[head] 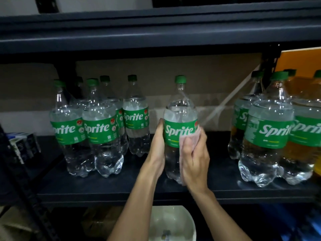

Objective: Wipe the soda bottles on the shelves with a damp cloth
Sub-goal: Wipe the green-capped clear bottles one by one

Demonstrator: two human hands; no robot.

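Centre bottle (180,108) mid-wipe at shelf (104,192) front edge: left hand (158,145) curls round it; right hand (195,155) fingers, pressed together, clamp cloth (190,136) on label (175,132). Flanking bottles (102,129): cleanliness indeterminate.

Bare board on the dark shelf (121,186) runs along the front edge and opens widest between the middle bottle (180,108) and the right cluster (267,129). The gap toward the left cluster (97,129) is narrow — the left hand (157,150) gripping that bottle fills it. The right hand (196,157) holds a pink cloth (191,136) against the other side. The upper shelf (156,32) caps headroom.
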